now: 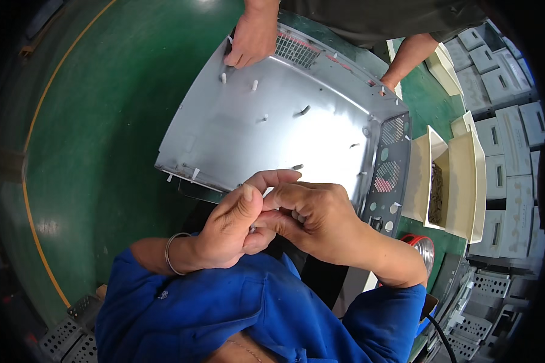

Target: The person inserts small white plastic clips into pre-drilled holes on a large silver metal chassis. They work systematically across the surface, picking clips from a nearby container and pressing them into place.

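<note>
My left hand (227, 233) and my right hand (321, 218) meet over the near edge of a large grey sheet-metal housing (224, 133). The fingertips of my right hand pinch at the left hand's fingers; small pale pieces (297, 216) show in its curled fingers. My left fingers are bent, with a tiny grey bit at their tips, mostly hidden. White plugs (255, 85) and dark pegs (306, 110) stand up from the housing's floor. White tabs (195, 173) sit along its near rim. Its right wall (386, 154) has perforated round vents and holes.
Across the housing, a co-worker's hand (252, 39) grips the far left corner; their other hand (402, 63) is at the far right. Cream bins (466, 181), one with dark small parts (436, 193), stand on the green bench at right. Grey boxes (502, 139) are stacked beyond.
</note>
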{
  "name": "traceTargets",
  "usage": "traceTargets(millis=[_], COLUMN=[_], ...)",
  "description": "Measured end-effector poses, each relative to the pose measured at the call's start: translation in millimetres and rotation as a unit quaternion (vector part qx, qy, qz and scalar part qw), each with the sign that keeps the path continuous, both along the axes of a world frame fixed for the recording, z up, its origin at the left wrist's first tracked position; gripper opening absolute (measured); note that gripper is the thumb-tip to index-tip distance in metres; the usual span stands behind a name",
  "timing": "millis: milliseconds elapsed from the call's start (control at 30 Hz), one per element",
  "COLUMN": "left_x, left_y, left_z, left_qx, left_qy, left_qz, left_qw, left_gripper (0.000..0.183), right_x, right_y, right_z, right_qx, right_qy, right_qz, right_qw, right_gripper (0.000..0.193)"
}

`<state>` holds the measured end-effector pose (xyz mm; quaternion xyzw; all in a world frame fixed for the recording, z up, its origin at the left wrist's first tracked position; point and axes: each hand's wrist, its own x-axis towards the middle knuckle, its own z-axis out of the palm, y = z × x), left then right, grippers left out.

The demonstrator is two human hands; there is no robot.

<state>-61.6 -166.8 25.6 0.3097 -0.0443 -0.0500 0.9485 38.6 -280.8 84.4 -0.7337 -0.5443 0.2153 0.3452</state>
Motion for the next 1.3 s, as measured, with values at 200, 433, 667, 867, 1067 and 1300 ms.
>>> traceTargets(millis=[200, 433, 667, 867, 1067, 1300], left_x=[6.1, -8.8, -46.1, -72.6, -70.6, -63.5], left_y=[2.9, 32.1, 94.0, 123.1, 125.8, 126.2], left_z=[5.5, 14.2, -19.5, -64.2, -86.3, -89.3], left_qx=[0.068, -0.025, -0.113, -0.15, -0.196, -0.185], left_qy=[-0.05, 0.037, -0.077, 0.041, 0.103, 0.119], left_qz=[0.047, 0.098, 0.329, 0.341, 0.336, 0.331], left_qw=[0.995, 0.994, 0.934, 0.927, 0.916, 0.918], left_gripper=[0.053, 0.035, 0.019, 0.019, 0.021, 0.021], right_x=[-5.9, 16.0, 44.1, 25.8, 14.4, 10.2], right_y=[7.7, 30.6, 89.0, 121.4, 136.9, 137.0], right_z=[14.3, 8.6, -60.5, -108.6, -119.6, -123.9], right_qx=[-0.018, 0.106, 0.077, 0.056, 0.053, 0.036], right_qy=[-0.13, 0.18, -0.019, -0.08, -0.05, -0.12], right_qz=[0.005, -0.051, 0.022, 0.103, 0.123, 0.122], right_qw=[0.991, 0.977, 0.997, 0.99, 0.99, 0.985], right_gripper=[0.015, 0.007, 0.005, 0.008, 0.007, 0.005])
